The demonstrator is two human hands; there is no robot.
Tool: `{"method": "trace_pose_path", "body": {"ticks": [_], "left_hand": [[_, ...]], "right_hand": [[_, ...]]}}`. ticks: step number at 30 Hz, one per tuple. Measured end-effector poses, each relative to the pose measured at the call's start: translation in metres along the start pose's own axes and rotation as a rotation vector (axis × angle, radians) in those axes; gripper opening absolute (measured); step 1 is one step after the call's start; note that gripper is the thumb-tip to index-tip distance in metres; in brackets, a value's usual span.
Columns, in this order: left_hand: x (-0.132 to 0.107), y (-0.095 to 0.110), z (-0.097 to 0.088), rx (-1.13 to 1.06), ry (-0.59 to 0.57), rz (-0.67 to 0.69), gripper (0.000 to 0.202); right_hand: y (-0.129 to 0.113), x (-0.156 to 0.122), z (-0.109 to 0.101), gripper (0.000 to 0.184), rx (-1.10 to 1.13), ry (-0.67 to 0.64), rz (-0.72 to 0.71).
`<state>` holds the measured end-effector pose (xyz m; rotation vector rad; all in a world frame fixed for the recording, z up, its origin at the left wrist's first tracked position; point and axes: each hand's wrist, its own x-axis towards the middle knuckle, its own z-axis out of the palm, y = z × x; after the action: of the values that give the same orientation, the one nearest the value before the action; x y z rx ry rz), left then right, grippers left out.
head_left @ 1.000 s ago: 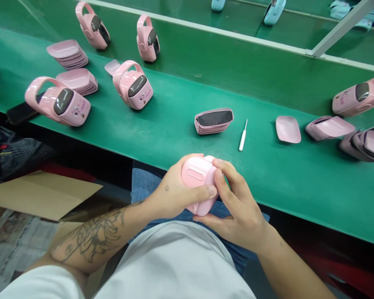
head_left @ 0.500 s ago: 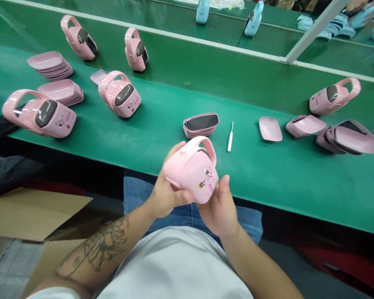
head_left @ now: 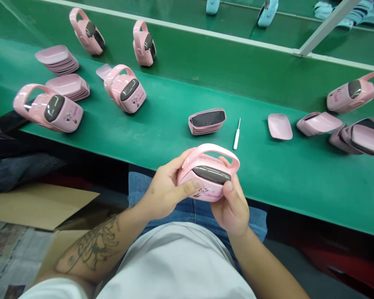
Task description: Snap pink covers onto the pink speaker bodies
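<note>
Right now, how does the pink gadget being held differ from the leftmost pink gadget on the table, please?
The left hand and right hand grip the held gadget, while the leftmost gadget rests on the table. The held gadget's handle is uppermost in the picture; the leftmost gadget's handle points left. The left thumb covers part of the held gadget's print; the leftmost gadget's print is uncovered. Both are pink, with a dark window.
</note>
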<state>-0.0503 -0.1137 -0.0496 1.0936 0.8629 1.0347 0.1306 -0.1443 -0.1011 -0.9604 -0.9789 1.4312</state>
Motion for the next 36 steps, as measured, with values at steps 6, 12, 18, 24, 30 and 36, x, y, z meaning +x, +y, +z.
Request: {"method": "trace_pose_path", "body": {"ticks": [6, 12, 18, 24, 30, 36], "left_hand": [[-0.004, 0.003, -0.001, -0.039, -0.048, 0.006, 0.069], [-0.007, 0.006, 0.004, 0.076, -0.036, 0.001, 0.072], [-0.010, 0.002, 0.010, 0.035, -0.003, -0.094, 0.079], [-0.011, -0.002, 0.008, -0.012, 0.026, -0.102, 0.082], [-0.006, -0.006, 0.004, -0.067, 0.003, -0.073, 0.080], [0.000, -0.005, -0.004, 0.168, -0.026, -0.009, 0.077]], "right_hand": [[-0.016, 0.003, 0.000, 0.069, 0.005, -0.078, -0.012], [-0.020, -0.001, -0.003, 0.073, -0.023, -0.060, -0.026], [-0.007, -0.003, -0.005, 0.060, -0.062, 0.016, -0.087], [0.004, -0.006, -0.004, 0.060, -0.041, 0.144, -0.122], [0.005, -0.007, -0.009, 0.062, -0.100, 0.127, -0.122], [-0.009, -0.009, -0.017, 0.061, -0.372, 0.127, -0.191]]}}
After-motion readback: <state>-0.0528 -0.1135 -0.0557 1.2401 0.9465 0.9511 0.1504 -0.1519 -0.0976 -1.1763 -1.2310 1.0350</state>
